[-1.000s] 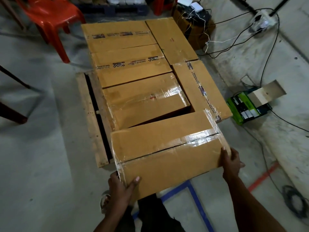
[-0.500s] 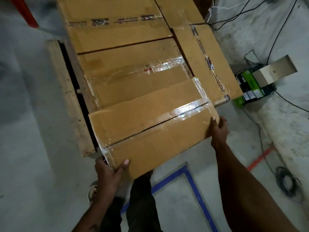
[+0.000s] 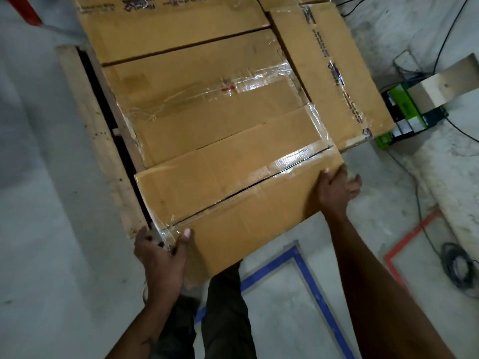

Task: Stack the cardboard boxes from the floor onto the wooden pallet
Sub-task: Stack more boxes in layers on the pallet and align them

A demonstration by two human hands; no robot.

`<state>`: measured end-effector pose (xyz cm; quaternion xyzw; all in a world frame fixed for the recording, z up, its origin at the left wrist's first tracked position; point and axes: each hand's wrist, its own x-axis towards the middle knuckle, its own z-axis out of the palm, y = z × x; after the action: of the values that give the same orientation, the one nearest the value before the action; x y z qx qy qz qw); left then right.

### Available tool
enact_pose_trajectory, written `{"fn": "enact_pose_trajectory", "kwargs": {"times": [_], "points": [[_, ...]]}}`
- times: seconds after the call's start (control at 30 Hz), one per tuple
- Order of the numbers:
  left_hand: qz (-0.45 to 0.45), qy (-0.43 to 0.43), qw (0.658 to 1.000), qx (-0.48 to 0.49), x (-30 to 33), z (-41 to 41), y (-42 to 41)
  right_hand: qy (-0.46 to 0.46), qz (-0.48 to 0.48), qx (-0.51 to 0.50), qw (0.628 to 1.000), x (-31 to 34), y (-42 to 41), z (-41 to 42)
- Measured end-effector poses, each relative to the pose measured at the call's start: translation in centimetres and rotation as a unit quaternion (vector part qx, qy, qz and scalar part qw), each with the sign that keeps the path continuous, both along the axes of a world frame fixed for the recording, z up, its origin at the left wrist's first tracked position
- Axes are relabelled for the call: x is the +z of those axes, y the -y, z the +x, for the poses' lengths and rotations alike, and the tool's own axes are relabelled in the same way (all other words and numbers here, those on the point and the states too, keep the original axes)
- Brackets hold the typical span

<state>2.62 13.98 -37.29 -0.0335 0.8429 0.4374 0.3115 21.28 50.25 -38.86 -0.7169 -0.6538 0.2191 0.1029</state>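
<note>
1. Two bare hands hold one long brown cardboard box sealed with clear tape (image 3: 233, 193) at the near end of the pallet load.
2. The left hand (image 3: 162, 251) has its grip clamped on the box's near-left corner: the thumb lies over the top face beside the taped seam, and the other fingers wrap round the corner's edge.
3. The right hand (image 3: 335, 189) has its grip on the box's right end, its thumb on the top edge and its fingers curled down the side, partly out of sight.
4. The held box lies flat or nearly so; its far long edge lies against a second brown cardboard box wrapped in crinkled clear tape (image 3: 207, 99), and its near part juts out over the grey concrete floor (image 3: 51, 255).
5. Whether the held box rests fully on the load I cannot tell.
6. The pale wooden pallet (image 3: 103, 141) shows along the left side of the boxes, with a dark gap between its slats.
7. A brown cardboard box with printed tape (image 3: 334, 73) runs lengthwise down the right side of the load, just beside the held box's far-right corner.
8. Another wide brown cardboard box with printed tape across its top (image 3: 168, 24) lies beyond the crinkled-tape one, touching it along a dark seam.
9. On the floor to the right stands a green and black carton with an open pale flap (image 3: 407, 112), with black cables (image 3: 417, 193) trailing past it.
10. Blue tape lines (image 3: 308, 275) and red tape lines (image 3: 404, 242) mark the floor near the person's dark trousers (image 3: 228, 320).
</note>
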Motion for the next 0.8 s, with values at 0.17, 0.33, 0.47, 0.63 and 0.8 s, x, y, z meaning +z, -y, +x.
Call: {"fn": "enact_pose_trajectory", "kwargs": {"times": [0.17, 0.33, 0.47, 0.63, 0.8], "points": [[0.082, -0.050, 0.994, 0.043, -1.5, -6.4, -3.5, 0.055, 0.030, 0.094, 0.994, 0.6, 4.5, -4.3], [0.107, 0.003, 0.994, 0.030, -3.5, -13.6, -6.1, -0.080, -0.008, -0.193, 0.978, 0.5, 9.9, -4.2], [0.143, 0.008, 0.989, 0.027, -4.5, -15.7, -7.4, -0.234, -0.067, -0.208, 0.947, -0.8, 12.8, -3.8], [0.139, -0.024, 0.989, 0.032, -4.9, -15.8, -8.4, -0.236, -0.009, -0.175, 0.956, -1.8, 12.9, -4.9], [0.111, -0.045, 0.992, 0.042, -5.5, -14.5, -8.3, -0.214, -0.015, -0.164, 0.963, -2.3, 13.6, -5.3]]}}
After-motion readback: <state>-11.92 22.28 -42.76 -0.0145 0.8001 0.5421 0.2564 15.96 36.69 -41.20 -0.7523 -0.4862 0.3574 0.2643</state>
